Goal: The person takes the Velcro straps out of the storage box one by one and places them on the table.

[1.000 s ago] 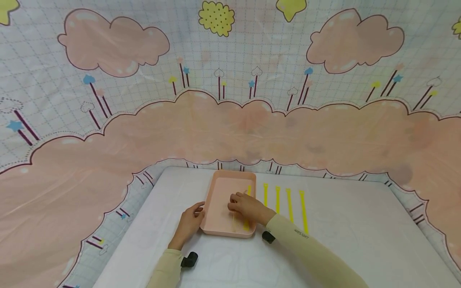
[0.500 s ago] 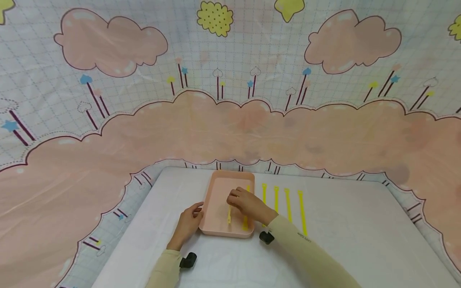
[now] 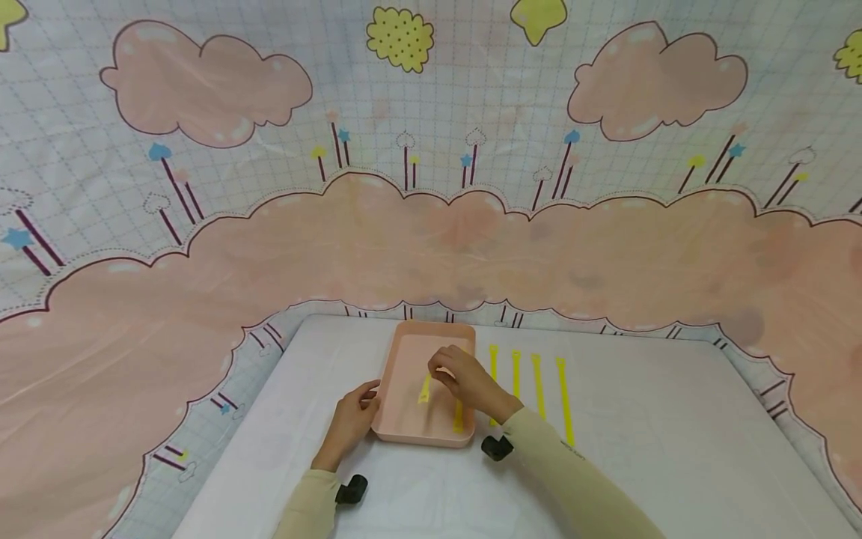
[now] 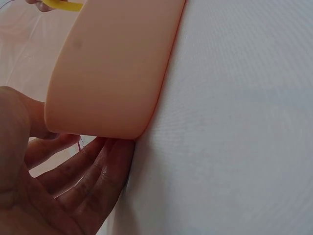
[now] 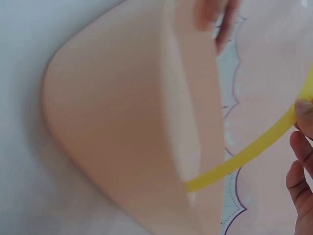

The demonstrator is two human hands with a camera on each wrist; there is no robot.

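Observation:
My right hand (image 3: 465, 380) is over the peach tray (image 3: 401, 374) and pinches a thin, bendy yellow strip (image 3: 424, 389) between thumb and fingers. In the right wrist view the strip (image 5: 244, 154) curves down from the fingertips and passes behind the near rim. Its lower end, seen in the head view, is wider and notched. A second yellow strip (image 3: 459, 418) lies along the tray's right side, partly hidden under the hand. My left hand (image 3: 355, 415) is at the tray's left side; in the left wrist view its fingers (image 4: 110, 164) rest against the outer wall (image 4: 110, 73).
Right of the tray, several more yellow strips lie in a row on the white table, among them one at the far right (image 3: 564, 397). My right forearm covers some of their near ends. A patterned cloth (image 3: 431, 247) hangs behind the table.
My right hand has raised the held strip, so its notched end has come up and slightly left, over the tray's middle. The left hand stays at the tray's side.

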